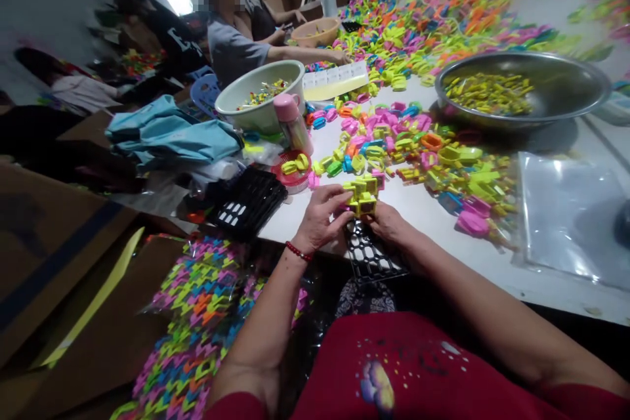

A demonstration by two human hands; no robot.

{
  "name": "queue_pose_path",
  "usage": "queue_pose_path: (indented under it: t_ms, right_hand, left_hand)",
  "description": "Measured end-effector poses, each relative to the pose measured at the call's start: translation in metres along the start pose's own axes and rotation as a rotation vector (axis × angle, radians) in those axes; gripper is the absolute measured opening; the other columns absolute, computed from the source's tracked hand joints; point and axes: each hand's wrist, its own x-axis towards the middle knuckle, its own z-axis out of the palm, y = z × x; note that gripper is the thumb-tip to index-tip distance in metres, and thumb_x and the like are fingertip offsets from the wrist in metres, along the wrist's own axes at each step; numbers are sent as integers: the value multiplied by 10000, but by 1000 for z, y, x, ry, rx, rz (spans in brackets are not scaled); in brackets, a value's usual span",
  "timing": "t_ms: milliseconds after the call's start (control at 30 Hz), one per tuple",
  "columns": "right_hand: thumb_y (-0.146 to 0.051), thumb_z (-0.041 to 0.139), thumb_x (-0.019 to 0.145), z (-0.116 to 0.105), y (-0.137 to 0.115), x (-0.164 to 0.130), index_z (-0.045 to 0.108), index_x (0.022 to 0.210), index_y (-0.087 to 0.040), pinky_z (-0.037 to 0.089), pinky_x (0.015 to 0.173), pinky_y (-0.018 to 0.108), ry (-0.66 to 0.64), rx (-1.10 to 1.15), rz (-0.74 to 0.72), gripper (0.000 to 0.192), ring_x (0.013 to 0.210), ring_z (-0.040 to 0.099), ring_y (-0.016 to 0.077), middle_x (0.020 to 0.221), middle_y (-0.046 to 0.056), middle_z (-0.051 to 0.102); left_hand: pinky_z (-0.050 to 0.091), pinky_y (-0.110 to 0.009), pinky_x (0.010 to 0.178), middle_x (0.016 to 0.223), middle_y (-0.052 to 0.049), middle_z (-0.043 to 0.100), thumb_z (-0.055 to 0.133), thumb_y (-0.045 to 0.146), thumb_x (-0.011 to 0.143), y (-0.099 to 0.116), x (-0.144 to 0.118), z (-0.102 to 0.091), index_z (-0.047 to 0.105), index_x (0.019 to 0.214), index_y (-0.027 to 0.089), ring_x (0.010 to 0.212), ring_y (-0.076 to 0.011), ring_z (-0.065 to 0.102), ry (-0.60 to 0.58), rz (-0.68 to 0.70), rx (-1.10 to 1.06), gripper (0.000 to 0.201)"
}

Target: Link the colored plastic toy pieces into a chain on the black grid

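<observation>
- A cluster of small yellow plastic pieces (363,195) sits at the near edge of a white table (423,210), pinched between 2 bare hands.
- The left hand (321,216), a red bead bracelet (298,251) at its wrist, curls its fingers around the cluster's left side, grasping it.
- The right hand (388,223) closes on the cluster's right side, fingertips pressed to the yellow plastic.
- Directly below the hands, a black grid tray (373,257) juts over the table edge toward the person's lap.
- A second black tray (249,203) lies to the left, just beside a red dish (294,174) holding yellow pieces.
- A pink-capped bottle (292,122) stands behind that dish, touching a pale green bowl (260,97) of mixed pieces.
- Loose pieces (418,144) in pink, yellow, green, orange and blue spread across the table beyond the hands.
- A wide metal bowl (566,88) at the right holds yellow pieces.
- A clear plastic sheet (571,216) lies on the table near the right edge.
- A bag of linked colourful pieces (197,335) rests low at the left, beside cardboard boxes (59,256).
- Across the table, a person in a grey shirt (231,49) reaches an arm into the loose pieces.
</observation>
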Motion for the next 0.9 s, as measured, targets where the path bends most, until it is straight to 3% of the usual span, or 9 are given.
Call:
queue_pose_path:
  t_ms: [200,433,567,667,800,900]
  right_hand:
    - [-147,526,901,1,5,2,690,1098,-181,471,850,296,-45,-53,1,259,968,598,204,1063,95,658]
    - [-110,568,877,-8,-14,1,655,1076,-160,472,872,314,-18,-86,64,223,979,581,208,1052,98,620]
    - [-187,565,909,-53,-9,-47,597,1163,-197,474,896,332,202,-99,8,256,1015,566,210,1108,97,583]
    - [-192,504,917,-98,6,-106,639,1046,-178,479,810,367,337,-412,151,187,914,558,243,1019,126,585]
    - [-204,469,904,-132,34,-157,662,866,-171,447,707,353,247,-852,369,199,827,536,251,875,122,565]
    - [-212,430,914,-135,51,-165,662,834,-165,406,621,332,172,-995,443,249,728,528,231,827,121,566]
  left_hand:
    - [502,-355,954,1149,-91,606,672,294,864,-11,3,2,655,1170,224,1099,-191,577,-75,60,-74,314]
    - [518,-365,944,1133,-68,600,632,329,885,-12,12,8,619,1225,252,1074,-195,585,-73,49,22,349]
    - [516,-386,966,1172,-63,585,663,334,857,3,13,-2,568,1297,281,1081,-213,586,-4,63,87,453]
    - [512,-405,979,1161,-48,596,675,299,841,32,15,-19,579,1283,311,1068,-226,597,110,60,101,452]
    - [492,-423,1007,1192,-36,586,664,270,844,68,31,-34,586,1272,336,1082,-232,590,219,57,68,440]
    - [462,-442,1036,1223,-48,580,666,307,850,70,49,-30,584,1277,303,1133,-241,561,166,120,110,435]
